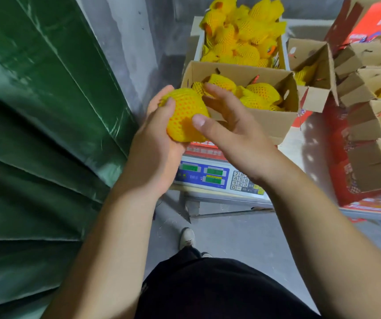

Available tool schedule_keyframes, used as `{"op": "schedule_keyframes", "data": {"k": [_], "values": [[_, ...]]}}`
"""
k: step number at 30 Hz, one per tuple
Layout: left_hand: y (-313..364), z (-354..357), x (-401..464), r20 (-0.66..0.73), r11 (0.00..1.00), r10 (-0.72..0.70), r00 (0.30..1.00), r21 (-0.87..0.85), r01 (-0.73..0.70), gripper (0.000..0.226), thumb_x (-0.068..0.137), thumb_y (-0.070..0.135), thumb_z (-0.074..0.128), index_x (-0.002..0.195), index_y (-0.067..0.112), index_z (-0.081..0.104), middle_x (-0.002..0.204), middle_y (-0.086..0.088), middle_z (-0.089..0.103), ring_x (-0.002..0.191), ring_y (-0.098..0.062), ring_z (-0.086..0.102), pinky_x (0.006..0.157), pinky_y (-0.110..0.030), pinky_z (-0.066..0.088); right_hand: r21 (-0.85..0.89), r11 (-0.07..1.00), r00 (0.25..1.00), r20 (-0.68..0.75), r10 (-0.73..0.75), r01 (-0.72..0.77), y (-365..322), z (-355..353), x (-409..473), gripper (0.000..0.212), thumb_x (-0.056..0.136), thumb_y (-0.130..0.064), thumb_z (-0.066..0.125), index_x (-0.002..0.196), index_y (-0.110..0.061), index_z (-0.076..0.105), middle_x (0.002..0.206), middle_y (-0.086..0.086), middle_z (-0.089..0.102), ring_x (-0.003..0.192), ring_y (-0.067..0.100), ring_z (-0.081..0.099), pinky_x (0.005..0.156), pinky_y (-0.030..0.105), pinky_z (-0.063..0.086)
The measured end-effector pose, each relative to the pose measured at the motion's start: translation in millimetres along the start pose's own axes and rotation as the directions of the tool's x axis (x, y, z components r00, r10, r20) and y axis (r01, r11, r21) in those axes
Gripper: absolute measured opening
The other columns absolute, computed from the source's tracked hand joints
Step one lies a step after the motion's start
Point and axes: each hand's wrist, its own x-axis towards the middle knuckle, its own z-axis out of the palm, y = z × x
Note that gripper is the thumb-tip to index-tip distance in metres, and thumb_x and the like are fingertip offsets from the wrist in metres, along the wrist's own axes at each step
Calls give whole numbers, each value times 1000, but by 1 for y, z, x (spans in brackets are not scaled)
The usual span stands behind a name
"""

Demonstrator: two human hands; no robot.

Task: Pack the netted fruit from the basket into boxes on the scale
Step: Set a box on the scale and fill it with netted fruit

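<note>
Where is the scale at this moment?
In the head view the scale sits at centre frame, under the open cardboard box of netted fruit, its display panel showing between the person's forearms, with the green tarp to its left.

A fruit-packing storeroom. Open brown cardboard cartons point(274, 120) of yellow foam-netted fruit point(261, 92) crowd a bare grey concrete floor point(242, 236). A digital price-computing scale point(210, 174) sits among them.
</note>
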Motion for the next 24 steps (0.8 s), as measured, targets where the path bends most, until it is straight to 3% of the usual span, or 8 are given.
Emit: {"op": "schedule_keyframes", "data": {"k": [3,5,10,14,16,18,21,24], "values": [[4,7,-4,117,964,-18,993,-260,48,45,95,20,72,138,22,63,140,-12,68,132,-29,63,116,-54,45,-218,950,974,23,-224,223,2,-2,-1,67,94,-13,76,151,-6,44,144,11,55,130,20,58,103,46,54],[7,14,-8,94,950,-64,993,-298,90,41,96,12,72,135,21,63,130,-13,73,123,-30,69,111,-53,51,-321,905,957,17,-290,280,9,-4,-3,63,93,-16,78,147,-3,47,141,12,56,132,26,54,109,51,46],[3,21,-22,-17,921,-175,984,-356,157,59,97,14,70,152,15,49,126,-14,74,113,-29,74,97,-50,60,-413,869,954,-9,-301,271,20,-8,-9,53,91,-38,78,131,-12,54,121,3,59,110,13,58,90,40,54],[8,13,-21,40,941,-132,990,-309,138,49,102,36,61,146,14,54,142,-14,65,125,-31,68,107,-55,53,53,986,973,-175,-149,160,18,1,-10,39,91,-28,76,122,-16,55,113,1,68,102,12,68,83,33,57],[11,4,-20,67,932,-124,990,-333,140,42,101,36,58,139,19,59,142,-8,67,125,-26,68,108,-47,54,447,891,969,-245,35,81,14,3,-6,41,96,-29,68,130,-9,56,124,15,70,112,27,70,88,48,60],[12,-5,-20,50,942,-111,993,-312,121,35,98,32,58,132,24,63,135,1,72,120,-21,71,102,-37,58,696,718,974,-178,138,26,9,-5,-3,43,106,-33,55,138,-6,54,127,20,69,110,31,71,82,47,61],[9,-13,-22,-72,959,-93,993,-273,70,28,96,28,66,124,30,67,124,9,76,112,-14,74,91,-28,60,841,540,954,-168,247,8,6,-22,-1,30,105,-37,52,114,-13,69,100,11,77,85,22,76,70,34,60],[3,-17,-20,-151,965,-110,982,-251,70,19,103,22,64,119,31,69,116,13,78,107,-10,76,87,-25,59,833,513,866,-400,299,208,10,-34,9,25,104,-25,51,89,-15,67,83,8,66,72,19,65,71,32,52]]}}
